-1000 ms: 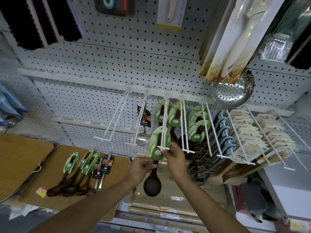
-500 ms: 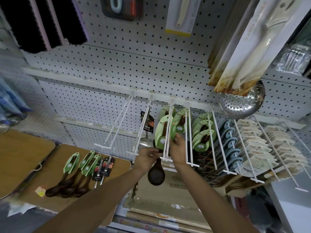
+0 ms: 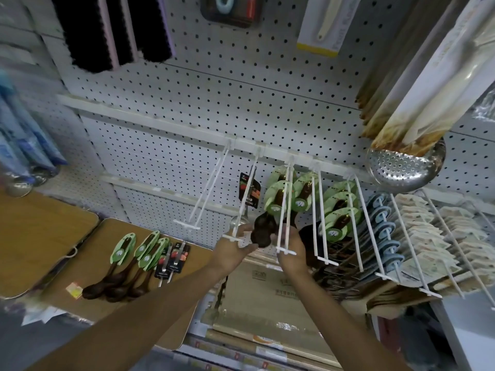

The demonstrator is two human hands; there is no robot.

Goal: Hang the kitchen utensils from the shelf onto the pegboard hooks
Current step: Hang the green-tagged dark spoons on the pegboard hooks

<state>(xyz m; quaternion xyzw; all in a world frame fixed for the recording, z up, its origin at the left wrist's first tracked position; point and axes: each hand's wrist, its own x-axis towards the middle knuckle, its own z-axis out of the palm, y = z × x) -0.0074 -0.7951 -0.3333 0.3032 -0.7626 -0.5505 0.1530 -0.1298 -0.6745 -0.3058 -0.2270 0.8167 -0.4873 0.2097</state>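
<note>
A dark wooden spoon (image 3: 263, 231) on a green card (image 3: 276, 199) hangs on a white double-wire hook (image 3: 284, 210) of the pegboard (image 3: 241, 103). My left hand (image 3: 233, 251) holds the spoon's bowl between thumb and fingers. Just under that hook's front end is my right hand (image 3: 293, 246), its fingertips hidden behind the wires. Three more green-carded wooden spoons (image 3: 126, 266) and two black-carded metal utensils (image 3: 171, 261) lie on a wooden board (image 3: 80, 258) on the shelf at lower left.
An empty hook (image 3: 203, 202) juts out to the left, then one with a small metal ladle (image 3: 249, 195). Hooks to the right carry green-carded spoons (image 3: 338, 210), blue utensils (image 3: 385, 231) and beige packs (image 3: 423, 236). A steel skimmer (image 3: 401, 167) hangs above.
The spoon's card has slid back along the hook toward the pegboard. My right hand dropped off the card to the hook's front end; my left hand rose with the bowl.
</note>
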